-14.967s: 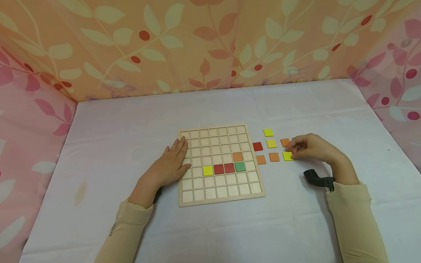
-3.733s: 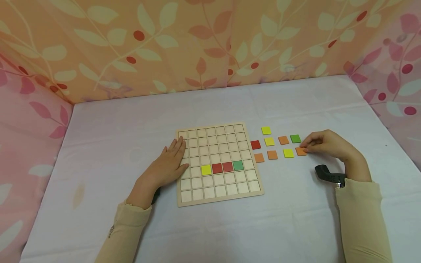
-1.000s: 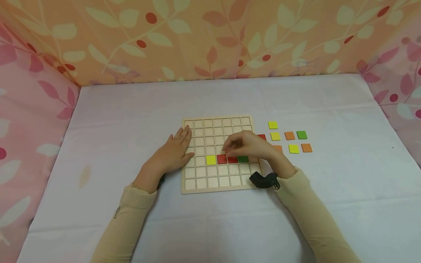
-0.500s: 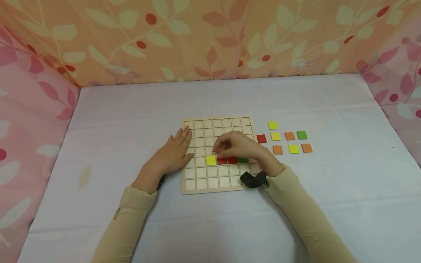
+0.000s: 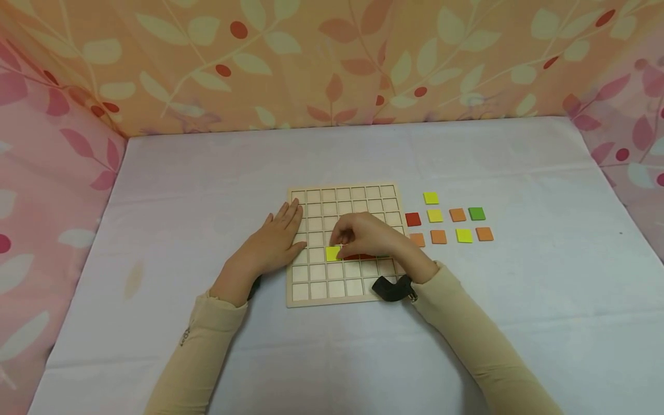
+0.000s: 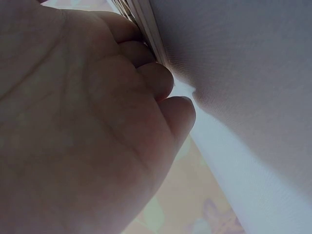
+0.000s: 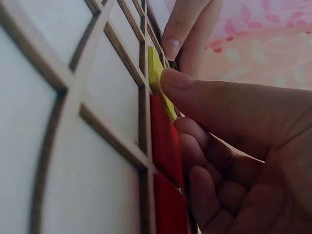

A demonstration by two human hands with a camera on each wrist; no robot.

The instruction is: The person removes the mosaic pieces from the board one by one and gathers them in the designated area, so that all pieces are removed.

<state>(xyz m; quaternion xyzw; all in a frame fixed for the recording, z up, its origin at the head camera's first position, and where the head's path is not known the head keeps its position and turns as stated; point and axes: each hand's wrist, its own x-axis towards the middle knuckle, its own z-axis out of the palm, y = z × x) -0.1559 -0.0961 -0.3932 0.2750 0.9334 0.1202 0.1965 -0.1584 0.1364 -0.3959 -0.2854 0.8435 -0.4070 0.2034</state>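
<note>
- The yellow tile point(image 5: 332, 253) is pinched between the thumb and fingertips of the right hand point(image 5: 359, 233), seemingly by its edges because little else of so thin a piece can be gripped.
- It is located at its cell in the wooden grid board point(image 5: 353, 300), beside the red tiles point(image 7: 165, 136); whether it is slightly raised cannot be told.
- The left hand point(image 5: 267, 246) is laid along the board's left edge with fingers straight and nothing grasped; by this light pressure the board is probably kept from sliding on the desk point(image 5: 218, 173).
- The red tiles are set side by side in neighbouring cells, where shifting is presumably prevented by the raised dividers.
- The loose tiles point(image 5: 435, 216) are spread singly right of the board, apparently so that each can be picked up separately.
- The green tile point(image 5: 383, 256) in the row is mostly hidden beneath the right hand.
</note>
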